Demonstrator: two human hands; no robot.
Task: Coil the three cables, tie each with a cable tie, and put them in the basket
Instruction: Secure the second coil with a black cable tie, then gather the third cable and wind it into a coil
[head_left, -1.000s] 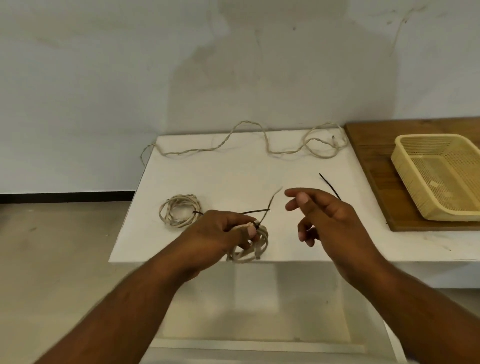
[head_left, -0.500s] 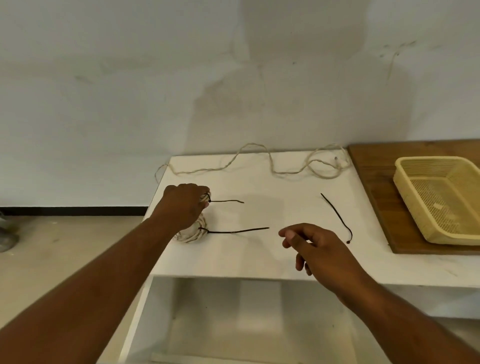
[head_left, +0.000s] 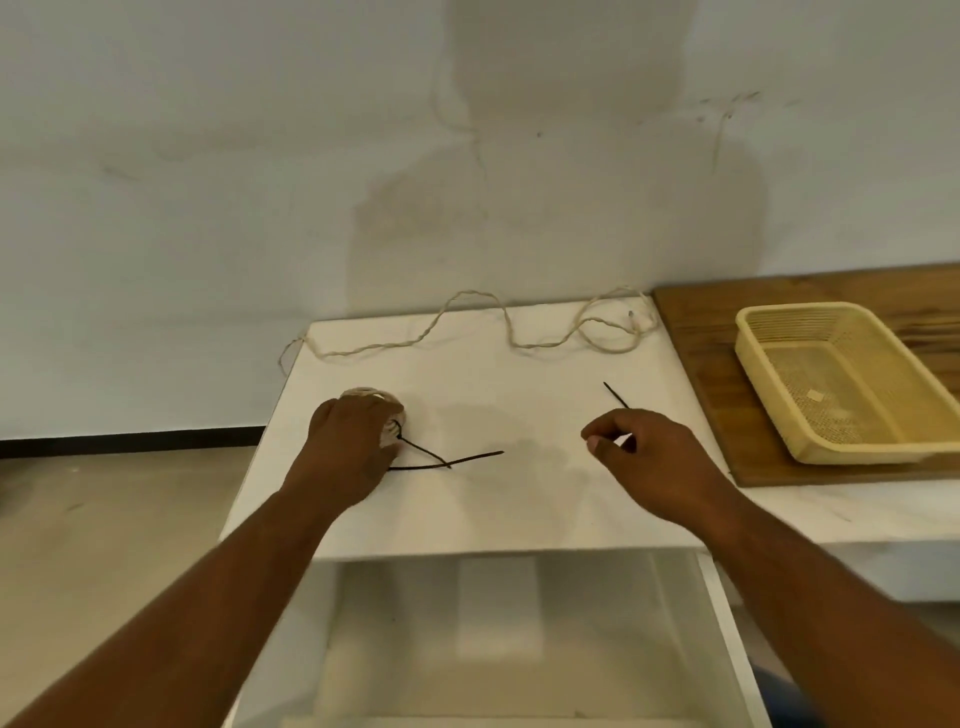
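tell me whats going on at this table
A person is bundling cables on a white table. The left hand holds the coiled cables, black ties trailing out. The right hand is over a loose tie, grip unclear. One cable lies uncoiled at the back. The basket has no cables in it.

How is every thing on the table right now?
left hand, gripping the coiled cables
coiled cables, tied, tie tails sticking out
loose cable, uncoiled, untied
spare tie, lying flat, unused
right hand, curled over the spare tie, grip unclear
basket, upright, no cables inside
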